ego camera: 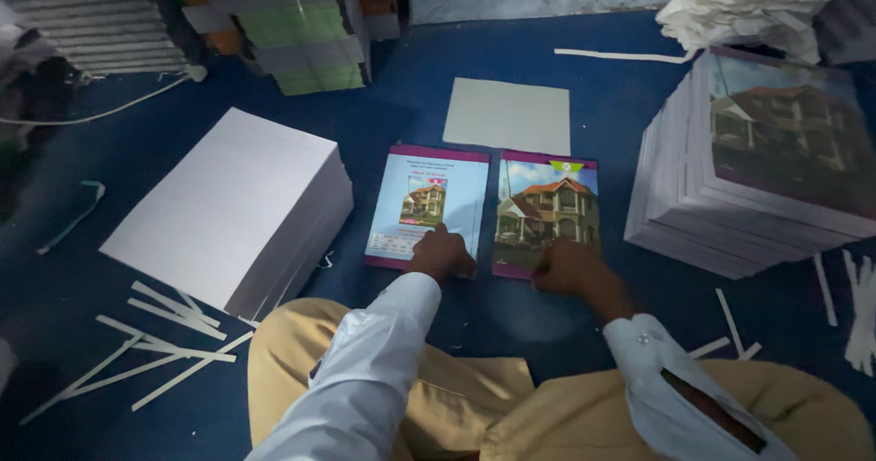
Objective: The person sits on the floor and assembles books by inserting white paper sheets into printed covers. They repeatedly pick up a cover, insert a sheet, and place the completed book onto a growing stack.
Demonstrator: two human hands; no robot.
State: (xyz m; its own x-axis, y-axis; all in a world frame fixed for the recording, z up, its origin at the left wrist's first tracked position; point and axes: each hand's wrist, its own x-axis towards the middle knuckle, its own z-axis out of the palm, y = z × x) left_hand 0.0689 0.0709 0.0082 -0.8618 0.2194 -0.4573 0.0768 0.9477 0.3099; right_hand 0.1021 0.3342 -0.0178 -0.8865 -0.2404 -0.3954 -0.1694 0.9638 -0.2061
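Two tall stacks flank the scene: plain white sheets (228, 210) at left, printed house-picture covers (757, 173) at right, both kept within reach. Between them an opened cover (484, 207) is pressed flat on the blue floor (547, 324) by the left hand (441, 254) and right hand (570, 267), set apart, fingers curled.

Single head view, looking steeply down from seated height, close over lap, facing blue floor (566, 50)
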